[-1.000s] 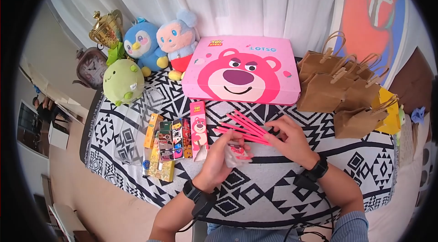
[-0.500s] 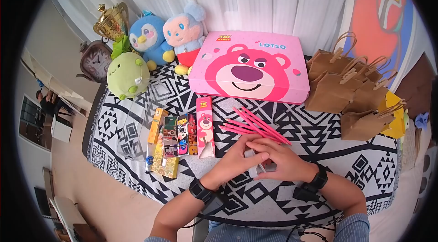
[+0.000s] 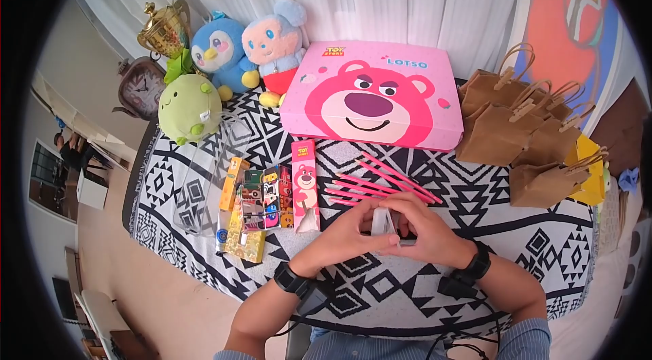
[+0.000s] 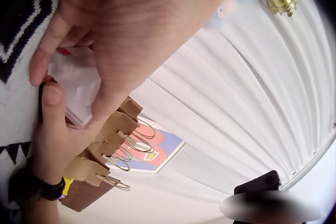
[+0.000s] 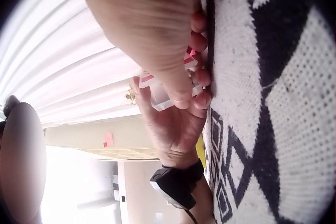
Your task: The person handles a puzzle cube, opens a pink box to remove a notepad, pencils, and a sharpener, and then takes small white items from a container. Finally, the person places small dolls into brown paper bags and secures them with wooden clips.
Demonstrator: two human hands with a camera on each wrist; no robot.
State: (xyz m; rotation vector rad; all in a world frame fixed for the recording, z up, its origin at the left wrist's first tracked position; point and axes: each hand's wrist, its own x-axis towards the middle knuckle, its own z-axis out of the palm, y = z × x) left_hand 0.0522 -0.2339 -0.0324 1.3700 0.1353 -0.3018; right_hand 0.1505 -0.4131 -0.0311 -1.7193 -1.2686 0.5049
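Both hands grip a small clear-and-whitish plastic case (image 3: pixel 382 221), with a bit of red or pink showing through it. My left hand (image 3: pixel 345 236) has its fingers behind the case and its thumb along the near side. From the other side, my right hand (image 3: pixel 435 232) curls its fingers and thumb round it. In the left wrist view the frosted case (image 4: pixel 79 85) sits tilted between the two hands, and part of it is hidden by fingers. Several loose pink pencils (image 3: pixel 370 185) fan out on the patterned cloth just beyond the hands.
Left of the pencils stand a slim pink bear box (image 3: pixel 305 173), cartoon-printed packs (image 3: pixel 252 204) and yellow boxes (image 3: pixel 244 244). At the back lies a large pink bear box (image 3: pixel 370 105), with plush toys (image 3: pixel 190 109) to its left and brown paper bags (image 3: pixel 499 132) to its right.
My left hand has moved right, bringing the small plastic case from beside the pencils to my right hand. The right hand has left the pencils, which now lie more spread out.
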